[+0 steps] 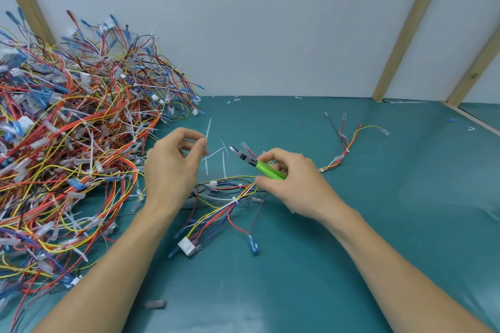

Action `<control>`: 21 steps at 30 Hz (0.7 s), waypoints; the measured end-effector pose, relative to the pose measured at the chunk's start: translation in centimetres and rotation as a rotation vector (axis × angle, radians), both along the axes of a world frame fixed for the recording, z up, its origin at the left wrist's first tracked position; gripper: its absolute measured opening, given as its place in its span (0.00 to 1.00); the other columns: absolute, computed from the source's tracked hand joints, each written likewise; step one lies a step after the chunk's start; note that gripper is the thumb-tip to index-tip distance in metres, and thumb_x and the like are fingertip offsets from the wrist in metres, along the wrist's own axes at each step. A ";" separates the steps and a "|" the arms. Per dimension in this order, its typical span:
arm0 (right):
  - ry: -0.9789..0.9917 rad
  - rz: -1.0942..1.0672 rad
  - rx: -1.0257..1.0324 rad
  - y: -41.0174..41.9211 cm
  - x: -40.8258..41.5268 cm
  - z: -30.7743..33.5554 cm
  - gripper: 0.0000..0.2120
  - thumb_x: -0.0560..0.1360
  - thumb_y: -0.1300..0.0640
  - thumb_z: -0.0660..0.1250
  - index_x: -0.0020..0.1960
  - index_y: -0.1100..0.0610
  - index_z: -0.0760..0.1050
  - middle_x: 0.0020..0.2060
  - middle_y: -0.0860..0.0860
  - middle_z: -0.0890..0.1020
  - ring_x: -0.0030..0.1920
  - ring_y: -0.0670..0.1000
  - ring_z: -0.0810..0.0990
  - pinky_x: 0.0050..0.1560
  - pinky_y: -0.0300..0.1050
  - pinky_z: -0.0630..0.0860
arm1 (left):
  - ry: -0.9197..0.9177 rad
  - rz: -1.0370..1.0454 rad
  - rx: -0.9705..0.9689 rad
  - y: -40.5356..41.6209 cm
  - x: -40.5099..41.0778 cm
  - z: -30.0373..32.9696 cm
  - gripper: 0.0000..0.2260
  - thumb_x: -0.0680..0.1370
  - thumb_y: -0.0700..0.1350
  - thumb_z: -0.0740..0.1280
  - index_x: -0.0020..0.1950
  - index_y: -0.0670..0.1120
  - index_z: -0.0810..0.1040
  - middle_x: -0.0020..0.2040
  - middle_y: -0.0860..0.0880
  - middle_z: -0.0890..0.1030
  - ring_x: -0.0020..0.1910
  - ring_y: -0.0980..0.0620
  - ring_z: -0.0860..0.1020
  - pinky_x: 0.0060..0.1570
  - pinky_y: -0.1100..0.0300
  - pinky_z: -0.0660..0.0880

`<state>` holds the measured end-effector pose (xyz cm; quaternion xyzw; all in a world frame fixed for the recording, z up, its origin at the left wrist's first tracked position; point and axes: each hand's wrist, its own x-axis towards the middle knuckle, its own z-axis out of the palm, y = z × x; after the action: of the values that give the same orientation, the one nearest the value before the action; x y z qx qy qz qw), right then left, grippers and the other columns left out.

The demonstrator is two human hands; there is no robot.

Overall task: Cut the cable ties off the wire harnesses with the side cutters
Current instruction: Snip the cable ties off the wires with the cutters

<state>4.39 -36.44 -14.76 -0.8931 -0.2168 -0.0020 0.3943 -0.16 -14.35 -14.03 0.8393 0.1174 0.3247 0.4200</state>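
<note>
A wire harness [216, 211] of red, yellow, blue and black wires lies on the green mat between my hands, with white cable ties [234, 200] still around it. My right hand [292, 184] grips the green-handled side cutters [266, 169], whose jaws [236, 150] point up and left, above the harness. My left hand [173, 167] hovers over the harness's left end, its thumb and forefinger pinching a thin white cable tie [208, 127] that sticks up. Loose cut ties [223, 167] lie between the two hands.
A large tangled pile of wire harnesses [67, 143] fills the left side of the green mat [297, 278]. Another harness [342, 155] lies to the right, behind my right hand. A white wall with wooden battens [405, 35] closes the back.
</note>
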 end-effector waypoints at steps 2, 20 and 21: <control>0.019 0.029 -0.027 0.3 -0.2 -0.4 0.05 0.73 0.49 0.72 0.47 0.41 0.79 0.31 0.41 0.77 0.37 0.47 0.74 0.41 0.47 0.73 | -0.053 -0.090 -0.091 0.1 0.1 0.2 0.11 0.81 0.39 0.66 0.60 0.52 0.80 0.53 0.55 0.85 0.43 0.56 0.83 0.46 0.57 0.79; -0.033 -0.180 0.344 -1.0 1.1 0.4 0.05 0.68 0.50 0.65 0.40 0.49 0.79 0.29 0.47 0.78 0.31 0.48 0.71 0.32 0.42 0.67 | 0.385 -0.375 0.356 0.2 0.1 -1.4 0.20 0.77 0.41 0.67 0.68 0.55 0.72 0.59 0.58 0.76 0.60 0.54 0.74 0.63 0.50 0.70; -0.017 -0.169 0.404 -1.1 1.2 0.7 0.04 0.69 0.52 0.65 0.40 0.49 0.79 0.30 0.47 0.80 0.32 0.49 0.73 0.34 0.41 0.67 | 0.374 -0.384 0.306 0.2 0.1 -1.4 0.21 0.78 0.43 0.68 0.70 0.55 0.71 0.58 0.59 0.77 0.58 0.55 0.76 0.62 0.52 0.71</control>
<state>5.54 -37.50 -14.08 -0.8109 -0.1397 -0.0858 0.5618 -0.02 -14.16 -15.42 0.9447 -0.0184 0.0931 0.3138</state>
